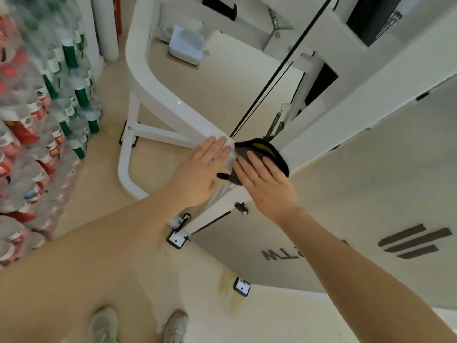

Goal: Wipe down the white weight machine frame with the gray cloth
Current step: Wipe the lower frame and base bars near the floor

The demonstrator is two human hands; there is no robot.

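**Both palms on the frame**

The white weight machine frame (173, 105) curves down to the beige floor (103, 174) beside stacked water bottles (49, 115). The left hand (200, 167) lies flat, fingers straight, on the bar. The right hand (267, 184), fingers extended, presses the gray cloth (269, 151) against the frame.

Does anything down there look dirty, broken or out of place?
Yes: a yellowish stain discolors the floor beside one of the machine's black-edged foot plates. It looks like an old spill or rust mark. Nothing else stands out.
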